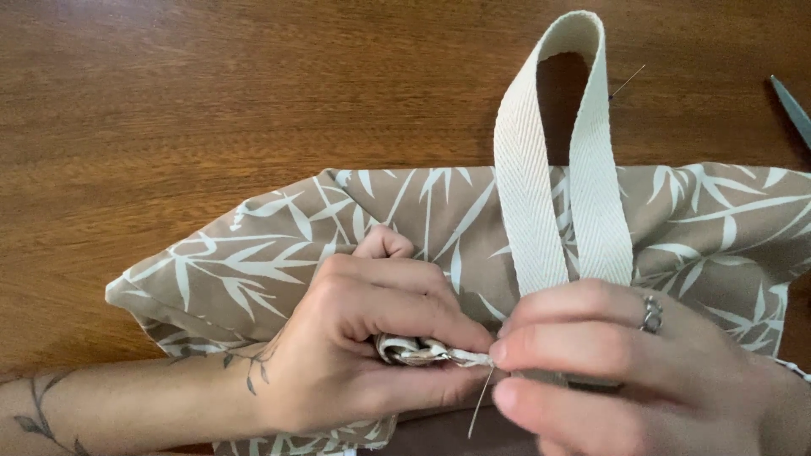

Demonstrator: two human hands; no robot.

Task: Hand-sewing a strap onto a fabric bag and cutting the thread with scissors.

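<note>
Fabric: tan cloth printed with pale leaf sprays, a bag (pixel 405 219) lying flat across the lower half of the view, one corner pointing left.
Needle: a thin needle (pixel 481 401) slants down from between the two hands, at the bag's near edge.
Left hand: the left hand (pixel 372 346) lies on the bag, forearm entering from the lower left; its fingers (pixel 431 325) are clenched on a bunched, rolled bit of the bag's edge, thumb beneath and forefinger on top.
Right hand: the right hand (pixel 625 363) comes in from the lower right, a ring (pixel 651 314) on one finger; its fingertips meet the left hand's at the rolled edge, pinching there at the top of the needle.
Strap: a cream woven strap (pixel 549 169) rises from under the right hand, loops over the bag's far edge and onto the wood.
Worktop: brown wooden worktop (pixel 211 93) beneath everything.
Far right: a grey metal blade tip (pixel 792 105) at the frame's edge, well apart from the hands; a second thin pin (pixel 626 83) just beside the strap's loop.
</note>
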